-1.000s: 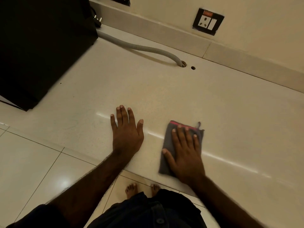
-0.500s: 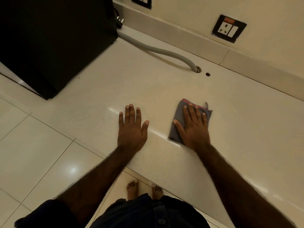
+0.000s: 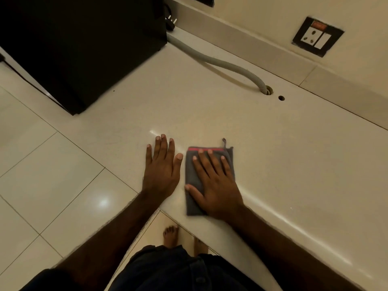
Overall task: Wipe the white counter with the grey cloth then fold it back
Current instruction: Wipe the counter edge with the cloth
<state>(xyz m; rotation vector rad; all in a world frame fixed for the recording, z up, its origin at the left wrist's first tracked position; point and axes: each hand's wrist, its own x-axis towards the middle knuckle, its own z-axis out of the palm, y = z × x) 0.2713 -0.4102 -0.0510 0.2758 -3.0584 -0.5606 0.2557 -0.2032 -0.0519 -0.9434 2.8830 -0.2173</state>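
Wiping step | right hand (image 3: 216, 185) pressing flat, fingers apart, on folded grey cloth (image 3: 192, 175) | left hand (image 3: 162, 171) bracing splayed on white counter (image 3: 294, 164) | next: sweeping uncovered areas.

The floor of large glossy cream tiles (image 3: 52, 175) fills the left side, with thin dark joints between the tiles and one bright round reflection of a lamp. A big black box-shaped appliance (image 3: 79, 45) stands at the top left. From behind it a grey ribbed plastic hose (image 3: 220, 65) runs to the right and goes down into a round hole (image 3: 267, 90); a smaller round hole (image 3: 281, 98) is just beside. The cream painted wall (image 3: 273, 15) carries a black-framed socket plate with a red switch (image 3: 317, 36). The light is warm and dim.
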